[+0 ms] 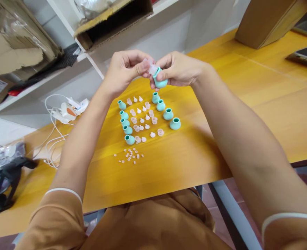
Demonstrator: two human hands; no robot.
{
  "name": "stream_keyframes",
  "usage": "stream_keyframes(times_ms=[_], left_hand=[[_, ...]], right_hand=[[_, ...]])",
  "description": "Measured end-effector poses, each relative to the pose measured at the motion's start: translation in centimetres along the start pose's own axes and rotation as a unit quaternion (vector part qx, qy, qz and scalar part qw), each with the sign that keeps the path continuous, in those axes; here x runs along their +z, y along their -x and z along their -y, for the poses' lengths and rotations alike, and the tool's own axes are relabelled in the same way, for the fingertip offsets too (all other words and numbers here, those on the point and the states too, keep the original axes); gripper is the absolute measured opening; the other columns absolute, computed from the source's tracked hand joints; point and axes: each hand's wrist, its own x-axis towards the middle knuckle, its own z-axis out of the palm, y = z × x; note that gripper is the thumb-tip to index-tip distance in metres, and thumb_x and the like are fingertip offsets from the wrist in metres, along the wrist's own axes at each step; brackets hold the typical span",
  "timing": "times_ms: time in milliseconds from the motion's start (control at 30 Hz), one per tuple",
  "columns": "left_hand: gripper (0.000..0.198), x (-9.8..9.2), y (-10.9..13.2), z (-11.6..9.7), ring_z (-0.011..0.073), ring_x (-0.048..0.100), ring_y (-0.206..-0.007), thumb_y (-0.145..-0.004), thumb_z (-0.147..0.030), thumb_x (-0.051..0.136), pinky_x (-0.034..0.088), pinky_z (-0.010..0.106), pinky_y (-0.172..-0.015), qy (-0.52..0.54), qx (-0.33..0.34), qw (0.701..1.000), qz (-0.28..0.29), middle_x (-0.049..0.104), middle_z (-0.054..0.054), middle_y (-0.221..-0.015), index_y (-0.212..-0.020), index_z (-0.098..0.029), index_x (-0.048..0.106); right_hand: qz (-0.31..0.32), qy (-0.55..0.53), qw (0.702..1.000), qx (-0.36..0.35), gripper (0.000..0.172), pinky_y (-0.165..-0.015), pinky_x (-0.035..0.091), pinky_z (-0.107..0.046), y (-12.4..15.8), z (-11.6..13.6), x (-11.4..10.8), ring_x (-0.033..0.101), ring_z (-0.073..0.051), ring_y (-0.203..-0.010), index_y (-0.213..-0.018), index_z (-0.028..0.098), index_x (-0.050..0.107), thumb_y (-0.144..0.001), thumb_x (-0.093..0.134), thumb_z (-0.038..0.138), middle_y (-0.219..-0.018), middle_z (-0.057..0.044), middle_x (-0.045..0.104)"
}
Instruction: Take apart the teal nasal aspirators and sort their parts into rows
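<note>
My right hand (172, 69) grips a small turquoise vase-shaped pot (160, 80), held tilted above the table. With closed fingertips my left hand (131, 71) pinches a translucent pale plastic piece (152, 68) at the pot's mouth; whether it sits inside the rim I cannot tell. Below the hands, more turquoise pots stand in a left column (127, 130) and a right column (168, 114). Between these columns lie rows of pale pink cup-shaped pieces (154, 120) and white bulb-shaped pieces (142, 120). Nearer to me several tiny pale rings (129, 155) are scattered.
White cables and a charger (68, 110) lie on the table (184, 156) at left, with a black device (7, 184) nearer. A cardboard box (265, 22) and phones (306, 55) are at the far right. Shelves with an open carton (114, 24) rise behind.
</note>
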Motion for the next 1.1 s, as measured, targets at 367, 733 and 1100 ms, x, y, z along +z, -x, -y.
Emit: stream_keyframes(times_ms=[367, 733, 1100], left_hand=[[0.018, 0.5, -2.2, 1.8, 0.028, 0.076, -0.105, -0.093, -0.046, 0.077, 0.065, 0.05, -0.098, 0.018, 0.013, 1.0, 0.01, 0.085, -0.002, -0.106, -0.105, -0.032, 0.077], [0.014, 7.4, -4.3, 7.5, 0.0273, 0.075, -0.104, -0.08, -0.026, 0.076, 0.053, 0.044, -0.115, -0.174, 0.046, 0.975, 0.128, 0.083, 0.006, -0.097, -0.094, -0.023, 0.077], [0.047, 7.0, -4.0, 7.5, 0.0323, 0.071, -0.122, -0.073, -0.028, 0.086, 0.051, 0.046, -0.117, -0.131, 0.03, 0.987, 0.09, 0.08, 0.008, -0.124, -0.119, -0.027, 0.074]], right_hand=[[-0.209, 0.054, 0.974, -0.067, 0.042, -0.102, 0.05, -0.052, -2.8, -3.2, -1.2, 0.067, -0.03, -0.106, -0.084, 0.037, 0.076, -0.063, 0.094, 0.068, -0.082, -0.001, 0.078], [-0.284, 0.148, 0.947, -0.012, 0.024, -0.116, 0.057, -0.052, -4.6, -12.0, -4.0, 0.073, -0.03, -0.113, -0.087, 0.03, 0.073, -0.074, 0.093, 0.037, -0.1, -0.003, 0.081], [-0.288, 0.119, 0.95, -0.006, 0.031, -0.122, 0.058, -0.06, -4.6, -13.2, -4.0, 0.073, -0.032, -0.127, -0.097, 0.031, 0.07, -0.077, 0.094, 0.032, -0.119, -0.007, 0.08]])
